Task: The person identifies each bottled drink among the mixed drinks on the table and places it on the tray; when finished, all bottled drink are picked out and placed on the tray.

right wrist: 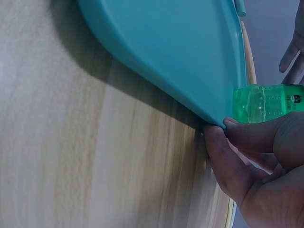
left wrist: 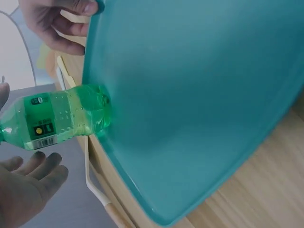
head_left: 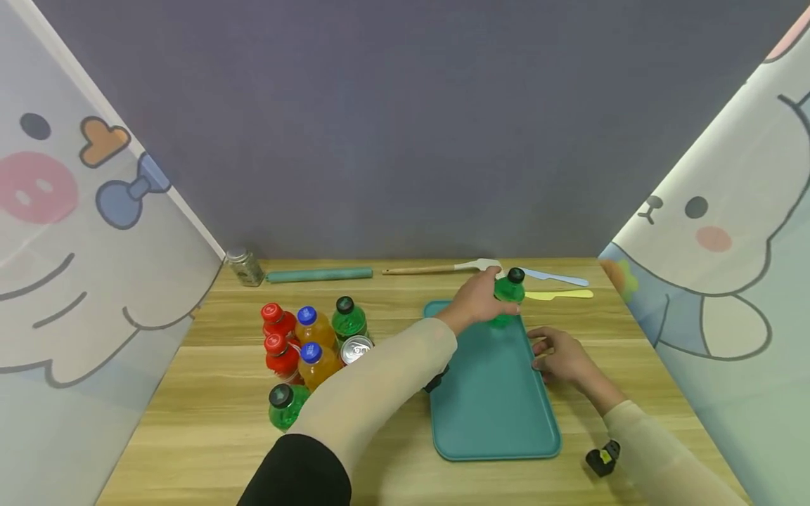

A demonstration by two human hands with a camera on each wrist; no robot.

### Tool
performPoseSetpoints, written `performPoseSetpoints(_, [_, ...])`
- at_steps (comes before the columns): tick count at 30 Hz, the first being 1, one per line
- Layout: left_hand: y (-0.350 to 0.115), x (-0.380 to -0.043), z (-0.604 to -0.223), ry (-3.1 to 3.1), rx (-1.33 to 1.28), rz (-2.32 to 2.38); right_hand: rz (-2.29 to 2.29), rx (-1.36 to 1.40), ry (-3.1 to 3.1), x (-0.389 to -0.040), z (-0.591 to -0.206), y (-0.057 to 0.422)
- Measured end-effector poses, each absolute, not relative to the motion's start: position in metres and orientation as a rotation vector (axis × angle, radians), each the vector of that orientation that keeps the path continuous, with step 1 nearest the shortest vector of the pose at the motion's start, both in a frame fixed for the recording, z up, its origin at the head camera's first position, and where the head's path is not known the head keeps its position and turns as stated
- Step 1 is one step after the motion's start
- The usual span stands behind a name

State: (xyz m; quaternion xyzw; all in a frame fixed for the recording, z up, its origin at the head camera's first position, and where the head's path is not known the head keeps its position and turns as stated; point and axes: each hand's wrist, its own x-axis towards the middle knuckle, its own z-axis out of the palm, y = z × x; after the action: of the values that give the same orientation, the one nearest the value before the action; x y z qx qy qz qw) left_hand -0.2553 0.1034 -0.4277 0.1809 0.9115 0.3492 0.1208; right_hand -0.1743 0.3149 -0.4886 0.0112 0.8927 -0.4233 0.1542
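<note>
A green soda bottle (head_left: 506, 289) with a black cap stands upright at the far right corner of the teal tray (head_left: 496, 400). My left hand (head_left: 476, 301) is beside it; in the left wrist view its spread fingers (left wrist: 50, 176) stand apart from the bottle (left wrist: 57, 116). At the tray's right edge, my right hand (head_left: 560, 358) holds the rim. The right wrist view has its thumb and index finger pinching the tray (right wrist: 166, 57) near the bottle's base.
To the left stand red-capped bottles (head_left: 281, 351), blue-capped orange bottles (head_left: 316, 327), a can (head_left: 356, 348) and green bottles (head_left: 349, 320). Along the back lie a teal roll (head_left: 319, 275), a spatula (head_left: 430, 268), a yellow knife (head_left: 560, 294) and a blue knife (head_left: 557, 277), plus a glass jar (head_left: 245, 267).
</note>
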Motion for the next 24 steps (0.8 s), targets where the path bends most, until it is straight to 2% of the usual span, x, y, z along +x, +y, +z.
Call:
performPoseSetpoints(13, [0.066, -0.218, -0.394, 2.567, 0.663, 1.145, -1.205, 0.039, 2.571, -0.173, -0.487, 0.317])
performPoseSetpoints(24, [0.002, -0.190, -0.366, 2.462, 0.617, 1.331, -1.194, 0.015, 2.579, -0.173, -0.487, 0.317])
